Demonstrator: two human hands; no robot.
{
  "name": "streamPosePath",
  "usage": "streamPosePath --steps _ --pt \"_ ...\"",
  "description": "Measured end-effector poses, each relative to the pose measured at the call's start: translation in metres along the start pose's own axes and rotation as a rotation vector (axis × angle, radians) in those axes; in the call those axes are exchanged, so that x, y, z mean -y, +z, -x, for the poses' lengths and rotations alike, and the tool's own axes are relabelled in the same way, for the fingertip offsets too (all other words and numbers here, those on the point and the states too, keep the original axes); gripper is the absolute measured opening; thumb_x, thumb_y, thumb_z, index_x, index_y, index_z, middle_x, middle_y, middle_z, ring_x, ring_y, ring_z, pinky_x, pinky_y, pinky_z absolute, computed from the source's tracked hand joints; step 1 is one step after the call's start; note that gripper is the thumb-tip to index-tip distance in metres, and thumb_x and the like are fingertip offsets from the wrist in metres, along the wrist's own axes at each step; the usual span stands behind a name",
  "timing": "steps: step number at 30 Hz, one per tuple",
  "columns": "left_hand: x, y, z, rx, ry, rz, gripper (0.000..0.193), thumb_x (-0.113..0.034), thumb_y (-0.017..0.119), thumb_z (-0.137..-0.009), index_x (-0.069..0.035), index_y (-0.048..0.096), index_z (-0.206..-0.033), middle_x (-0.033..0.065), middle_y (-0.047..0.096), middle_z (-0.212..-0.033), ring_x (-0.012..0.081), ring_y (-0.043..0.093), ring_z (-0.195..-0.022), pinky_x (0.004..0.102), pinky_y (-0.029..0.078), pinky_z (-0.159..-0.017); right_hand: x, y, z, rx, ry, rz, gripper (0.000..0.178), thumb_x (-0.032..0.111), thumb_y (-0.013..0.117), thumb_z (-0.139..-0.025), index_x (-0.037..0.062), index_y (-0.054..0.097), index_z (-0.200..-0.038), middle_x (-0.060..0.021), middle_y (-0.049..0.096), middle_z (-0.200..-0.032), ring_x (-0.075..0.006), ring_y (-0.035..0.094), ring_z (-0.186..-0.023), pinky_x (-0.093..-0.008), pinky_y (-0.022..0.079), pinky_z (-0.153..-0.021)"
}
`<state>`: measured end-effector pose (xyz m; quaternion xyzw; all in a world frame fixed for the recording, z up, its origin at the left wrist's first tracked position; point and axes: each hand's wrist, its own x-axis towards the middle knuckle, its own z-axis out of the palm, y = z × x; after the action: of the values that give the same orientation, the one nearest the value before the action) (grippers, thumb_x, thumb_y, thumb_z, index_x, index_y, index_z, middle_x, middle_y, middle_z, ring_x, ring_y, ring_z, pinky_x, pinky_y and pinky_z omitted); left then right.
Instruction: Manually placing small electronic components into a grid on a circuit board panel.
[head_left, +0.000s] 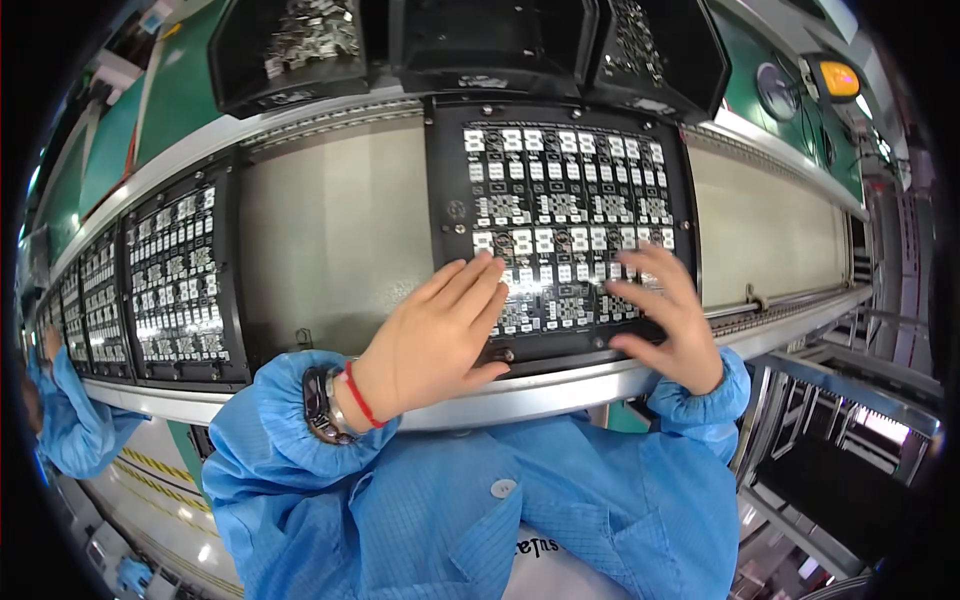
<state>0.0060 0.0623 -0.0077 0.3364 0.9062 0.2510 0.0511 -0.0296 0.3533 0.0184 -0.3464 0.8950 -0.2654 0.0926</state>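
A black carrier tray (455, 180) lies in front of me, holding circuit boards (560, 210) with rows of white and silver rectangular parts. Over the tray's near left portion, my left hand (435, 335) is stretched out, fingers straight and close together, fingertips at the boards' left edge. My right hand (665, 320) hovers over or touches the near right portion, its fingers spread and slightly bent. I see nothing held in either hand. Whether the fingertips press on parts cannot be told. The hands hide some of the near rows.
Beyond the tray stand black bins (290, 50) with small metal pieces, one in the middle (485, 40) and another (640, 50) at right. Similar loaded trays (180, 280) line the conveyor's metal rail (540, 395) leftward. A co-worker's blue sleeve (75, 420) shows at far left. An orange lamp (838, 78) sits far right.
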Motion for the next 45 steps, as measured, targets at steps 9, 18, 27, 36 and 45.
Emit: streamPosePath --steps 9,18,27,36,45 --pt "-0.007 0.001 -0.007 0.111 0.035 -0.121 0.067 -0.033 0.074 -0.066 0.004 0.053 -0.118 0.0188 0.046 -0.13 0.0323 0.043 -0.125 0.0412 0.037 -0.104 -0.02 0.009 0.001 0.131 -0.21 0.076 0.035 0.024 0.076 -0.065 0.0075 0.066 -0.095 -0.0084 0.06 -0.117 -0.0305 0.052 -0.114 -0.043 0.044 -0.091" --pt "-0.003 -0.017 -0.033 0.103 0.149 -0.216 0.048 -0.026 0.074 -0.061 -0.001 0.06 -0.1 0.0148 0.06 -0.105 0.0288 0.059 -0.1 0.0357 0.047 -0.088 -0.043 -0.02 -0.009 0.015 -0.297 -0.018 0.038 0.025 0.078 -0.062 0.0031 0.066 -0.091 -0.0085 0.066 -0.099 -0.0293 0.062 -0.097 -0.038 0.051 -0.08" --pt "0.063 -0.04 -0.057 -0.313 -0.188 -0.221 0.039 -0.011 0.064 -0.08 0.002 0.055 -0.116 0.017 0.054 -0.115 0.0352 0.05 -0.108 0.0403 0.042 -0.092 -0.062 -0.033 0.044 0.126 -0.002 -0.054 0.048 0.016 0.078 -0.062 0.0088 0.064 -0.107 -0.0121 0.052 -0.13 -0.0348 0.043 -0.125 -0.0494 0.031 -0.105" --pt "0.077 0.005 -0.083 -0.448 -0.369 -0.253 0.055 -0.016 0.066 -0.08 -0.014 0.047 -0.131 0.0175 0.039 -0.121 0.0354 0.036 -0.113 0.046 0.03 -0.096 -0.076 -0.028 0.034 -0.063 -0.211 0.033 0.03 0.024 0.08 -0.061 0.0059 0.068 -0.082 -0.0063 0.069 -0.091 -0.0276 0.064 -0.09 -0.0406 0.046 -0.084" --pt "0.07 -0.011 -0.086 -0.367 -0.403 -0.302 0.041 -0.015 0.061 -0.081 -0.021 0.053 -0.121 0.0121 0.042 -0.113 0.0306 0.037 -0.11 0.0441 0.029 -0.094 -0.042 -0.029 -0.085 -0.23 -0.136 0.357 0.03 0.014 0.066 -0.078 0.0081 0.064 -0.107 -0.0098 0.059 -0.06 -0.0267 0.059 -0.057 -0.0388 0.045 -0.056"
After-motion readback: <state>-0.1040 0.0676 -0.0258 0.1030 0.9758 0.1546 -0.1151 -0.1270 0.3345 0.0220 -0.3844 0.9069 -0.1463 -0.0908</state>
